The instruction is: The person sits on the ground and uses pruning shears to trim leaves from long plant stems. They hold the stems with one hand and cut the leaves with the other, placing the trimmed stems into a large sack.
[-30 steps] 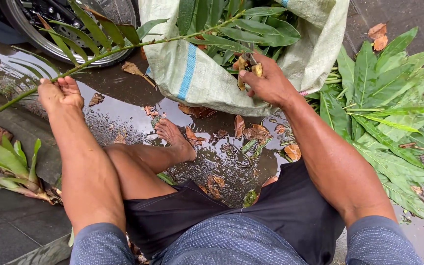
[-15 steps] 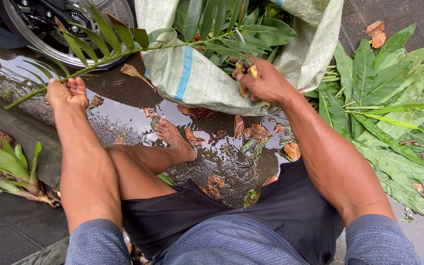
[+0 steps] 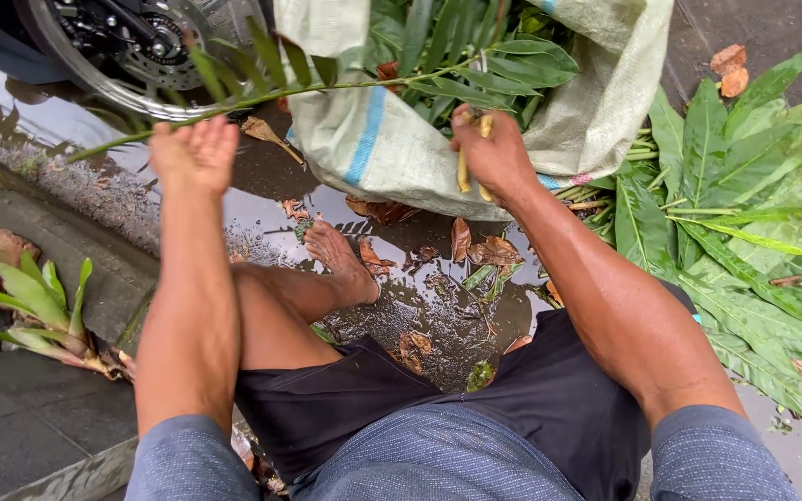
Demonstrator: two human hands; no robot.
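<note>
Hands work at opposite ends of a long leafy branch (image 3: 327,85) that spans the scene from lower left to upper right. Left hand (image 3: 195,153) is raised beside the stem near its bare lower end; its fingers are bunched toward the stalk, but from this angle I cannot tell whether they actually grip it. Right hand (image 3: 491,153) is closed in a fist around a short yellowish handle (image 3: 464,167), apparently a cutting tool, held at the mouth of the woven sack (image 3: 392,139). Blade, if any, is hidden among the foliage.

Judged from the arrangement, the branch is held stretched across the sack's opening so that its foliage falls inside; the sack lies on its side, mouth toward the person, already holding green leaves.

Branch condition: thin pale-green stem, straight, carrying narrow pointed leaves set alternately along it, fresh and glossy. Its tip end lies over the sack's contents; its base end points toward the kerb (image 3: 58,232).

Surroundings: wet pavement (image 3: 420,297) strewn with brown dead leaves; a heap of broad cut leaves (image 3: 744,204) just right of the sack; a motorcycle wheel (image 3: 113,46) at upper left; the person's bare foot (image 3: 341,260) resting on the wet ground between the arms.
</note>
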